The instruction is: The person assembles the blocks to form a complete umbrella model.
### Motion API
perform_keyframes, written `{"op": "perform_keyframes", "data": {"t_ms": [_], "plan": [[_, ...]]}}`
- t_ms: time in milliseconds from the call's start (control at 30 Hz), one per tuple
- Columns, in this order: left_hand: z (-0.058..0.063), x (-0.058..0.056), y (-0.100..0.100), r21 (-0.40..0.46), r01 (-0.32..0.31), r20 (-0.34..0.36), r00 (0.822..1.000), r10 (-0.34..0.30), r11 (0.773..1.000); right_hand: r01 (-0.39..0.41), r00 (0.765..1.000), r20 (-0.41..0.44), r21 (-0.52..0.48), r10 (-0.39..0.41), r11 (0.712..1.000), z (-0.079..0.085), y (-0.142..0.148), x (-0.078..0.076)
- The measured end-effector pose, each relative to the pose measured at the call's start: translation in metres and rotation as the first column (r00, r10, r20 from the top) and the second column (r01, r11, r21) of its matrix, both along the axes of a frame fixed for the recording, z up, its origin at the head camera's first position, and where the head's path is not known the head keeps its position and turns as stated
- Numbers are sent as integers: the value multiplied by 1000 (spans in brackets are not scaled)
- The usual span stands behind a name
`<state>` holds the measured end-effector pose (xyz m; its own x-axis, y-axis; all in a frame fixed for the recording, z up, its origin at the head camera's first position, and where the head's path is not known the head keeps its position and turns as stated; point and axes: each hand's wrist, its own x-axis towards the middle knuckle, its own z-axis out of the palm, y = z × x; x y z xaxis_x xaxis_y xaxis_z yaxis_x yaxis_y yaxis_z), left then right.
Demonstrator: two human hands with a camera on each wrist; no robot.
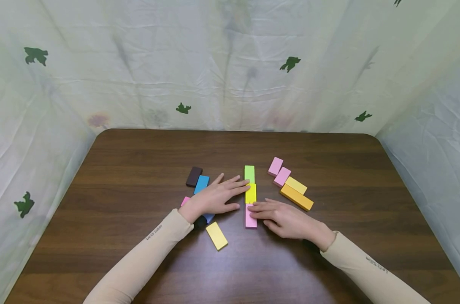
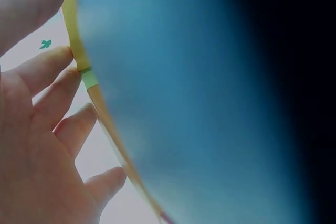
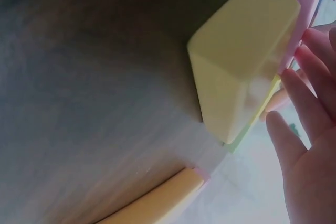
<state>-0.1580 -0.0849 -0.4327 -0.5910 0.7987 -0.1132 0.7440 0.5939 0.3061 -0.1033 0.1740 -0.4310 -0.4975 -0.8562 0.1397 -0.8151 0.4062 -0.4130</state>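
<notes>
Three blocks stand end to end in a line: light green [image 1: 249,173] at the far end, bright yellow [image 1: 250,194] in the middle, pink [image 1: 250,221] nearest. My left hand [image 1: 217,197] reaches in from the left, fingers spread and straight, fingertips at the joint of the green and yellow blocks. From the right, my right hand [image 1: 288,218] lays its fingertips on the pink block. In the right wrist view a pale yellow block [image 3: 236,56] looms close to the camera. A blurred blue surface [image 2: 168,98] covers much of the left wrist view.
Left of the line lie a dark brown block [image 1: 193,176], a blue block [image 1: 201,184] and a pale yellow block [image 1: 217,236]; others are partly hidden under my left wrist. At right are pink blocks [image 1: 275,166], a yellow block [image 1: 296,185] and a long orange block [image 1: 296,198].
</notes>
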Motion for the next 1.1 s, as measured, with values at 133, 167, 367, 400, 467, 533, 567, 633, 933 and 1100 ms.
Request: {"op": "perform_keyframes", "data": {"t_ms": [133, 167, 367, 400, 467, 533, 567, 633, 933, 1100], "plan": [[1, 0, 1, 1, 2, -2, 1000, -2, 1000, -5, 1000, 14, -5, 5, 1000, 0, 0, -1], [1, 0, 1, -1, 3, -4, 1000, -3, 1000, -5, 1000, 20, -5, 5, 1000, 0, 0, -1], [1, -1, 2, 0, 6, -9, 1000, -6, 1000, -6, 999, 36, -8, 6, 1000, 2, 0, -3], [1, -1, 2, 3, 7, -8, 1000, -7, 1000, -5, 999, 37, -6, 5, 1000, 2, 0, -3], [0, -2, 2, 15, 7, -7, 1000, -7, 1000, -4, 999, 38, -2, 4, 1000, 2, 0, -3], [0, -2, 2, 24, 3, -3, 1000, -3, 1000, -1, 999, 39, 5, 1, 1000, 1, 0, -4], [0, -3, 2, 30, 2, -1, 1000, -2, 1000, 0, 999, 39, 7, -1, 1000, 1, 1, -4], [-1, -3, 1, 40, 2, 1, 1000, -2, 999, 2, 999, 37, 11, -3, 1000, 1, 1, -4], [-1, -3, 1, 44, 3, 1, 1000, -3, 999, -2, 1000, 5, -3, 2, 1000, 1, 1, -3], [0, -2, 1, 35, -4, 16, 1000, 4, 999, -4, 1000, -16, -1, 4, 1000, -1, 1, -2]]}}
